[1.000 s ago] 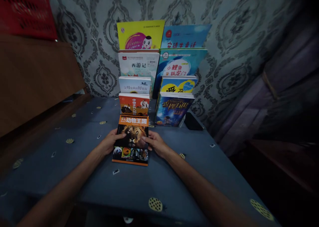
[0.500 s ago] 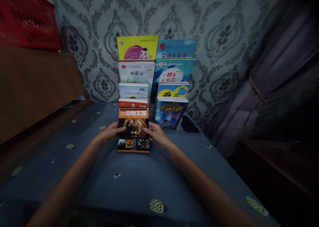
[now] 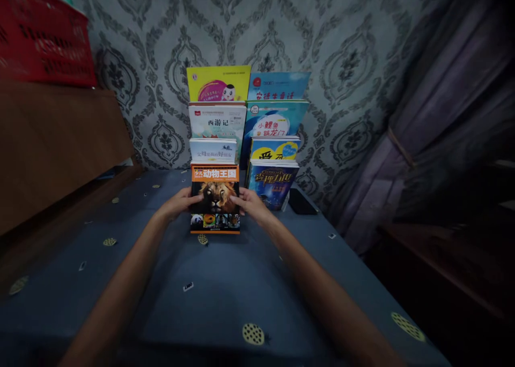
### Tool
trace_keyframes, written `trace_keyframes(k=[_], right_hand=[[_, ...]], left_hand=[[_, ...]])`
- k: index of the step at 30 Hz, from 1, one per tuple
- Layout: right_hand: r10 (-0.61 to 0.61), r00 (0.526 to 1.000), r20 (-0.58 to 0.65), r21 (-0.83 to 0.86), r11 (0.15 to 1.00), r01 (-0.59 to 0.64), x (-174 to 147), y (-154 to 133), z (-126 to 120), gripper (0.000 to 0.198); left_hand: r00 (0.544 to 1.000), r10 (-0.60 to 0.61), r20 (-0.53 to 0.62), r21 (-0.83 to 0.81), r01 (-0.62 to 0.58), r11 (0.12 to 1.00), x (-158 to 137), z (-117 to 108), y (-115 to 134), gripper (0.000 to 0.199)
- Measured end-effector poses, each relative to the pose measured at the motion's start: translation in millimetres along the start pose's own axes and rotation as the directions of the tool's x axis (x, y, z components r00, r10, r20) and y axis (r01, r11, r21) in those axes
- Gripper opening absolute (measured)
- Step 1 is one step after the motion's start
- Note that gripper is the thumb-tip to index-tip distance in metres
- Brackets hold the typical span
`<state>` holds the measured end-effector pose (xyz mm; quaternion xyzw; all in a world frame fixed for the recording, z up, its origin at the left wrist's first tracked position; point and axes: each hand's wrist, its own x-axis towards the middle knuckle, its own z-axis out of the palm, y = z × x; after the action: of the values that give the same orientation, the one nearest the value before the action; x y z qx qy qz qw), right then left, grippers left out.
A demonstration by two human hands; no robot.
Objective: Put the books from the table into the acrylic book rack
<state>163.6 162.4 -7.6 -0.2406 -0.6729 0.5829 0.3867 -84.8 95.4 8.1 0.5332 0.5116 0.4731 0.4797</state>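
Observation:
A book with a lion on its orange and black cover (image 3: 215, 217) stands almost upright between my hands. My left hand (image 3: 181, 202) grips its left edge, thumb on the front. On the right edge, my right hand (image 3: 251, 203) holds it the same way. Close behind are a pale blue and white book (image 3: 212, 151), a white book (image 3: 217, 120) and a yellow book (image 3: 219, 80) in stepped rows. To the right stand a dark blue book (image 3: 271, 184), a yellow and blue one (image 3: 276, 149), a teal one (image 3: 277, 117) and a blue one (image 3: 279, 85).
A black flat object (image 3: 302, 202) lies right of the books on the blue patterned cloth (image 3: 217, 302). At left, a red basket (image 3: 48, 39) sits on a wooden cabinet (image 3: 60, 147). A tied purple curtain (image 3: 386, 179) hangs at right, before the papered wall (image 3: 341, 61).
Both hands have raised the lion book slightly and brought it against the stack. It now covers the red book behind it. The view has shifted a little.

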Motion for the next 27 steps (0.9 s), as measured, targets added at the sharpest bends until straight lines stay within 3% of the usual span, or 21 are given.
trace_keyframes(k=[6, 12, 21, 27], right_hand=[[-0.164, 0.986, -0.035, -0.193, 0.969, 0.155, 29.4, -8.5, -8.4, 0.034], [-0.313, 0.944, -0.105, -0.325, 0.908, 0.265, 42.0, -6.4, -8.5, 0.036], [-0.320, 0.938, -0.134, -0.342, 0.903, 0.259, 37.2, -5.8, -0.2, 0.043], [-0.396, 0.911, -0.117, -0.383, 0.864, 0.327, 37.9, -5.5, -0.2, 0.040]], left_hand=[[0.985, 0.159, -0.060, 0.108, -0.152, 0.982, 15.9, -4.6, 12.9, 0.051], [0.899, 0.414, -0.144, 0.135, -0.397, 0.908, 35.6, 0.6, 12.5, 0.056], [0.799, 0.561, -0.215, 0.317, -0.486, 0.814, 50.2, -2.6, 5.8, 0.050], [0.772, 0.601, -0.208, 0.362, -0.510, 0.780, 49.3, -2.6, 7.5, 0.047]])
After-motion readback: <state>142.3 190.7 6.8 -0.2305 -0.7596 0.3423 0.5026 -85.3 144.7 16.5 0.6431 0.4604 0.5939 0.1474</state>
